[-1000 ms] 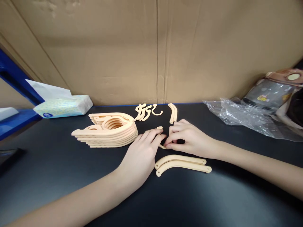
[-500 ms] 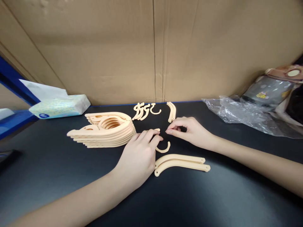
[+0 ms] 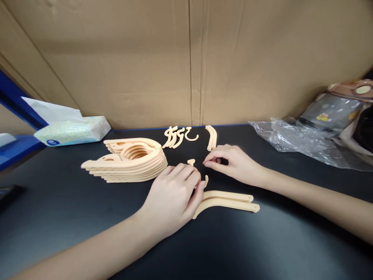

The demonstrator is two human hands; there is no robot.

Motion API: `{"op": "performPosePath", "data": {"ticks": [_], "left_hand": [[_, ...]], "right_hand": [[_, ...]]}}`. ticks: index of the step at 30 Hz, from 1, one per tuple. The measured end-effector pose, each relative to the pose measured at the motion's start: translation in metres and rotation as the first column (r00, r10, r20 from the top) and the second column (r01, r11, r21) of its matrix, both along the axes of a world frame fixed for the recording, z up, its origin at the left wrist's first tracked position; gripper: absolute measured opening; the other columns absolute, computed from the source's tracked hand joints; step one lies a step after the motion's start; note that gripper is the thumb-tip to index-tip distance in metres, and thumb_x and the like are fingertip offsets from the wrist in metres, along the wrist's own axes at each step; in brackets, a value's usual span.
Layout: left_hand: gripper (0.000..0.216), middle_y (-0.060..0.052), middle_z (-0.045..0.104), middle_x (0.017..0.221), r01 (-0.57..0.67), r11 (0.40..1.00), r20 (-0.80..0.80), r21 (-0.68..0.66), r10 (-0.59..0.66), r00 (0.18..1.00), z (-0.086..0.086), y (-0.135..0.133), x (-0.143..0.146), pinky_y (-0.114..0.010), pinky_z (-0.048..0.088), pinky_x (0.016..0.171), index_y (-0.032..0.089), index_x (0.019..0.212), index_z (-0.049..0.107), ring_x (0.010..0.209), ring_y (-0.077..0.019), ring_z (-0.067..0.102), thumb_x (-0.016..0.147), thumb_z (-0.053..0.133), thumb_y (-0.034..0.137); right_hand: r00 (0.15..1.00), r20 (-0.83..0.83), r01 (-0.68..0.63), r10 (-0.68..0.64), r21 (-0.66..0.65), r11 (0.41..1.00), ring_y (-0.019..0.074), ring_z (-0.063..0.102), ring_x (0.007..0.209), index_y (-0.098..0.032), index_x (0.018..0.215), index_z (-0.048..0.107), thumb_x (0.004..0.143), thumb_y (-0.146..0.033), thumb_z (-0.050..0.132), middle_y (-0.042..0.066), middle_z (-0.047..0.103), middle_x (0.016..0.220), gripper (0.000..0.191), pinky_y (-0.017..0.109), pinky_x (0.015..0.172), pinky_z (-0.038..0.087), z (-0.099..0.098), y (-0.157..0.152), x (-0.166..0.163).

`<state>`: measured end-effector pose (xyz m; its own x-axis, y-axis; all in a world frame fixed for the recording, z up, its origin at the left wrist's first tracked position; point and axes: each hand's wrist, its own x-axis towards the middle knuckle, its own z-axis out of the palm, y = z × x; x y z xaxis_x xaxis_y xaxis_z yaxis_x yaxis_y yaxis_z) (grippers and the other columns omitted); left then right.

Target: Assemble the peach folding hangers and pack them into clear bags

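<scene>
The left hand (image 3: 179, 190) grasps a pale hook (image 3: 191, 161) in its fingers near the tabletop's (image 3: 233, 249) middle, just beyond two curved bars (image 3: 229, 205). The right hand (image 3: 237, 165) keeps its fingers pinched together beside it; loose hooks (image 3: 174, 139) lie by the back edge.

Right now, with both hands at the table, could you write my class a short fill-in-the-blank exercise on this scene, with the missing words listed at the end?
1. A small hook is partly covered by the person's ____ hand.
2. The tabletop is ____ in color.
3. The number of long curved strips lying nearest the camera is ____.
4. The crumpled clear plastic lies toward the picture's ____ edge.

Missing words: left; black; two; right.
</scene>
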<state>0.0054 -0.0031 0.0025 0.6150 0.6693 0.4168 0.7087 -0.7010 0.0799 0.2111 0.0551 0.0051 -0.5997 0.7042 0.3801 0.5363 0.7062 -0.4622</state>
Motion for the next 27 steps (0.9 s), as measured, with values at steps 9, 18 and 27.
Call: {"op": "performPosePath", "data": {"ticks": [9,18,27], "left_hand": [[0.031,-0.007,0.065,0.089,-0.003,0.999,-0.034,0.040,0.005,0.999,0.000,0.001,-0.002,-0.035,0.041,0.068,0.014,0.088,0.062,0.085,-0.0234,0.059,0.098,0.034,0.022],[0.028,-0.006,0.066,0.096,0.008,1.000,0.001,0.020,-0.008,1.000,0.001,0.001,-0.003,-0.036,0.039,0.073,0.015,0.089,0.061,0.091,-0.0227,0.057,0.098,0.035,0.021],[0.026,-0.005,0.065,0.095,0.029,1.000,0.035,0.011,-0.029,0.999,0.001,0.001,-0.002,-0.037,0.038,0.076,0.015,0.088,0.062,0.090,-0.0221,0.057,0.097,0.037,0.020]], "right_hand": [[0.979,0.196,0.011,-0.062,0.247,0.969,0.0153,0.060,0.076,-0.016,0.094,0.068,0.089,-0.022,0.058,0.003,0.067,0.084,0.012,0.027,0.070,0.042,0.029,0.043,-0.020],[0.904,0.417,-0.089,-0.092,0.394,0.915,0.0216,0.057,0.092,-0.016,0.104,0.070,0.090,-0.015,0.051,0.010,0.067,0.104,0.023,0.031,0.075,0.037,0.034,0.121,-0.072],[0.809,0.584,-0.238,-0.069,0.433,0.869,0.0220,0.059,0.092,-0.014,0.102,0.069,0.087,-0.006,0.051,0.010,0.069,0.100,0.025,0.032,0.073,0.036,0.033,0.139,-0.099]]}}
